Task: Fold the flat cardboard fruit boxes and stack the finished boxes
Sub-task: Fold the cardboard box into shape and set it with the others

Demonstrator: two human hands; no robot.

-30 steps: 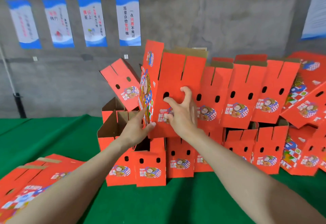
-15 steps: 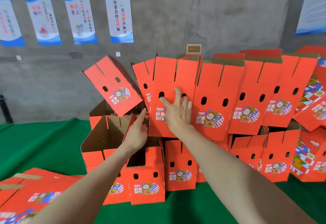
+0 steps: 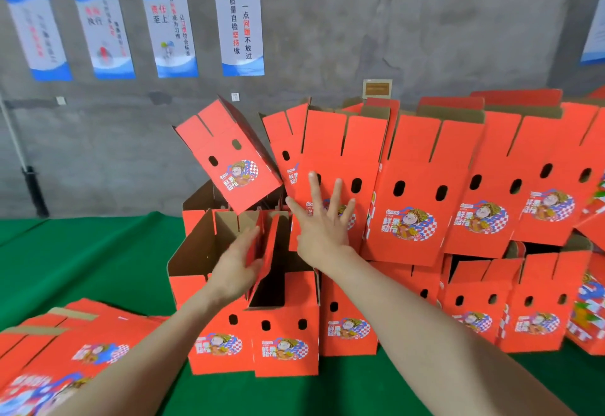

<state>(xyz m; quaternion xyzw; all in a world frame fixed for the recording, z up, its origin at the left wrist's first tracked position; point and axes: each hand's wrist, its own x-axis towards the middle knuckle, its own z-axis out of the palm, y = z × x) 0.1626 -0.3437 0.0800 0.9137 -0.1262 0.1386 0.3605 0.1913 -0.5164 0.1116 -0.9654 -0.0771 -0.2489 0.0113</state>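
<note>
Since a second before, the folded box (image 3: pixel 324 147) had swung from edge-on to square in the upper row of the stack, and both hands had let go. The left hand (image 3: pixel 234 265) hung loose-fingered by a flap of the open box (image 3: pixel 193 252) below, while the right hand (image 3: pixel 322 219) lay with straight, spread fingers on the folded box's face. That one looked finished, I judged, with flat boxes (image 3: pixel 82 347) waiting nearest on the green cloth (image 3: pixel 82 252); box fronts read "GOOD" and "鲜果", and beyond, a wall poster (image 3: pixel 240 22) read "质量自检坚持做 一点问题不放过".
</note>
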